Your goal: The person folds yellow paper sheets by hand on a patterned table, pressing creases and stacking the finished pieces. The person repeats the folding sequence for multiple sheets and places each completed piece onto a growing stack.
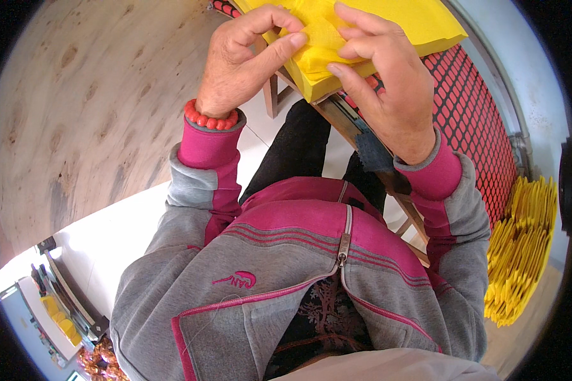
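Left hand [241, 60]: mostly closed, with thumb and forefinger tips brought together at a crumpled fold; pinches the yellow fabric [394, 22].
Right hand [394, 76]: partly open, with bent, separated fingers and lowered thumb; touches the bunched part of the same fabric; firm hold or light contact, impossible to tell.
Fabric position: at the top of the view, on the desk [483, 105], under and between both hands; bunched in the middle, smoother toward the right, with one corner pointing back toward the body.
Desk cover: red and black, in a lattice pattern.
Dark blue cloth [370, 151]: at the near wooden edge, beside the right wrist.
Yellow stack [521, 254]: many folded layers, at far right, near the pale blue wall [537, 70].
Plywood panel [102, 114]: broad and knotted, on the left.
Beaded bracelet [210, 119]: red, around the left wrist.
Zip jacket [190, 267]: grey and magenta, partly unzipped.
Trousers [292, 146]: black.
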A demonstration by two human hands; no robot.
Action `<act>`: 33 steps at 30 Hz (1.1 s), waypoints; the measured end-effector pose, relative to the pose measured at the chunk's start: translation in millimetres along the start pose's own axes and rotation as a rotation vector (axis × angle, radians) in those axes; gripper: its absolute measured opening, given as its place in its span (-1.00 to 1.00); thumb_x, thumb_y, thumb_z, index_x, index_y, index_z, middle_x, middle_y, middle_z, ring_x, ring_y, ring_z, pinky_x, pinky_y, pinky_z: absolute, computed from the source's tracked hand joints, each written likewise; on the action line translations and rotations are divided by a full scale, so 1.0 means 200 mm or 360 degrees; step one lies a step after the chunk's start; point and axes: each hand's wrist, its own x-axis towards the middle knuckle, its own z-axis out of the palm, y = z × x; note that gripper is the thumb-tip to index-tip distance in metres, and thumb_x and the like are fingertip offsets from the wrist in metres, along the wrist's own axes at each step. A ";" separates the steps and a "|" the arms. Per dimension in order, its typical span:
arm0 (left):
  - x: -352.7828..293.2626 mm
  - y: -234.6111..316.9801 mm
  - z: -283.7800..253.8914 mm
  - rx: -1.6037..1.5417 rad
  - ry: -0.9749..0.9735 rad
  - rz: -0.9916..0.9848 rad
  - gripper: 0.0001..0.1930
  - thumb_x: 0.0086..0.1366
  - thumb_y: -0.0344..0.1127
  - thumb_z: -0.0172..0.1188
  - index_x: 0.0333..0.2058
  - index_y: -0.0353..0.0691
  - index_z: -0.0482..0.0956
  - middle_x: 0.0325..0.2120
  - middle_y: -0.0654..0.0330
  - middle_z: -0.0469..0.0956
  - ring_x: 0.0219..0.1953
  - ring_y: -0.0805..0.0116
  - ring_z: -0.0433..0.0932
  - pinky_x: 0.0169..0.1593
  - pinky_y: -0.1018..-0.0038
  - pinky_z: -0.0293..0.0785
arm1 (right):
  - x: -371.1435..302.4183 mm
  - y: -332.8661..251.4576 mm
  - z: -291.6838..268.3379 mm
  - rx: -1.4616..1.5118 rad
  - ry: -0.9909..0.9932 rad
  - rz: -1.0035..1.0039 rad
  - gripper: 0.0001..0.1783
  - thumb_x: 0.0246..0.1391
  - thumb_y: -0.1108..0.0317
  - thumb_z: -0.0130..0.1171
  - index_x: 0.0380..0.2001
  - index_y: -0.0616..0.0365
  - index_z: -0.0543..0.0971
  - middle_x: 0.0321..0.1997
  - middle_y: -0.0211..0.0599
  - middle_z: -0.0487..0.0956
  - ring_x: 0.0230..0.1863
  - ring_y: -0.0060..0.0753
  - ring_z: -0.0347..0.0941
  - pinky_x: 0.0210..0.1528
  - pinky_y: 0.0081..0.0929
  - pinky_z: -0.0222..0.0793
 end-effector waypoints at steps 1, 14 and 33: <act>0.00 0.00 0.00 -0.0034 0.0005 -0.0008 -0.88 0.40 -0.49 0.24 -0.12 -0.32 0.60 -0.15 0.30 0.59 -0.05 0.50 0.53 0.06 0.54 0.43 | 0.00 -0.01 0.00 0.0000 -0.0001 0.0014 -0.75 0.00 0.50 0.40 -0.25 0.25 0.57 0.07 0.06 0.62 -0.02 -0.04 0.63 0.00 -0.34 0.54; 0.00 0.00 -0.04 -0.0173 -0.0097 0.0013 -0.84 0.36 -0.52 0.24 -0.10 -0.32 0.58 -0.12 0.26 0.60 -0.02 0.47 0.54 0.11 0.51 0.42 | 0.01 -0.01 0.01 0.0084 0.0016 0.0056 -0.79 -0.02 0.54 0.39 -0.30 0.25 0.57 0.08 0.10 0.61 -0.10 -0.04 0.64 -0.07 -0.35 0.57; 0.01 -0.03 -0.01 -0.0047 -0.0014 0.0057 -0.87 0.40 -0.52 0.22 -0.10 -0.33 0.58 -0.11 0.26 0.61 -0.01 0.47 0.55 0.11 0.51 0.45 | 0.02 -0.03 -0.01 -0.0151 0.0002 -0.0036 -0.79 -0.04 0.51 0.41 -0.32 0.23 0.60 0.15 0.12 0.57 -0.04 -0.01 0.63 0.00 -0.30 0.55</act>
